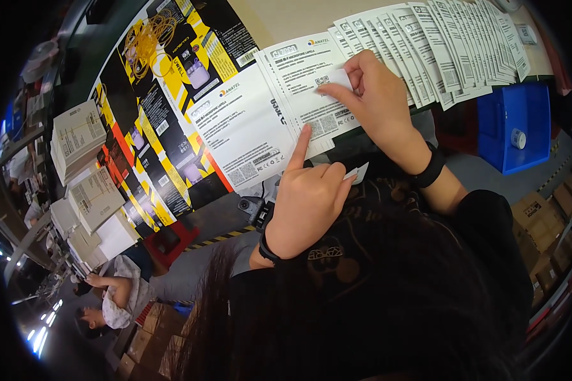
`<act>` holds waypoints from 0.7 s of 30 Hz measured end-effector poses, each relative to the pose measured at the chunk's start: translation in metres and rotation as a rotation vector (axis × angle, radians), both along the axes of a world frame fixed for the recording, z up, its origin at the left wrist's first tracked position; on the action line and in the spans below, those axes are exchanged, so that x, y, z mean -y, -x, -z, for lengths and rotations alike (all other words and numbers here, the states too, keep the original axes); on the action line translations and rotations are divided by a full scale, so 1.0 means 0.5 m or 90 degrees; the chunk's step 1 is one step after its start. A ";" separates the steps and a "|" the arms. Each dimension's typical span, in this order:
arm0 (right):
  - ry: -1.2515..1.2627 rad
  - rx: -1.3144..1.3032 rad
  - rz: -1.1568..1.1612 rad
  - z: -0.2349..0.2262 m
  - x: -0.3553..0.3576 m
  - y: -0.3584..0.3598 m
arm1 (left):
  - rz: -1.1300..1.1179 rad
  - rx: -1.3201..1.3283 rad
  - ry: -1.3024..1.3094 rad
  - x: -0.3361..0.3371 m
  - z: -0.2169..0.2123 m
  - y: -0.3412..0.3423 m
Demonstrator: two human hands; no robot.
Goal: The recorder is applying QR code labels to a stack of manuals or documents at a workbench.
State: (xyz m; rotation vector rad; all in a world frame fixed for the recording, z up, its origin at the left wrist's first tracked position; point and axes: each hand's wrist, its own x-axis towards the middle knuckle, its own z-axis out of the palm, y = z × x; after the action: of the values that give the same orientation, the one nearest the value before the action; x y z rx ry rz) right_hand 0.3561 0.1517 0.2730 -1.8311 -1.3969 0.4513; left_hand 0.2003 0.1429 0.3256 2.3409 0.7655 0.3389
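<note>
White printed cardboard sleeves [238, 133] lie flat in an overlapping row before me. My right hand [381, 101] pinches a small white label [333, 86] between thumb and forefinger, low over one of the printed cards [299, 70]. A small square code shows beside the thumb tip. My left hand [308, 206] points its index finger onto the lower edge of the same card. Its other fingers are curled, with a small white paper slip [360, 173] sticking out by the thumb. How far that slip runs into the palm is hidden.
Many similar cards [438, 57] fan out to the right. Yellow-black printed sheets [165, 114] cover the left, with yellow rubber bands [152, 38] on top. Stacked white cards [79, 136] stand at far left. A blue bin [513, 127] holds a white roll. Another person [121, 289] works at lower left.
</note>
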 end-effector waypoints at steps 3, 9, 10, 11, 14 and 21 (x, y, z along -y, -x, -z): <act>0.011 0.004 0.053 -0.012 -0.003 -0.002 | 0.001 0.017 -0.003 0.002 0.004 0.001; -0.140 0.101 0.045 0.011 -0.016 0.009 | 0.008 0.021 -0.005 0.001 0.003 0.001; -0.136 0.119 0.045 0.017 -0.018 0.009 | 0.011 0.018 -0.005 0.001 0.002 0.002; -0.132 0.137 0.046 0.022 -0.019 0.008 | 0.011 0.018 -0.006 0.001 -0.001 0.002; -0.141 0.111 0.033 0.021 -0.015 0.001 | 0.014 0.011 -0.010 0.001 -0.007 0.005; -0.233 -0.043 -0.227 -0.029 0.003 0.003 | 0.000 0.027 -0.030 0.006 -0.006 0.006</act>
State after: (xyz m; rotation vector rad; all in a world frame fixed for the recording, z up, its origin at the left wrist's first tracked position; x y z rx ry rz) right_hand 0.3544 0.1504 0.2877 -1.2691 -1.6431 0.3986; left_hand 0.1971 0.1402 0.3286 2.3700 0.7453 0.4088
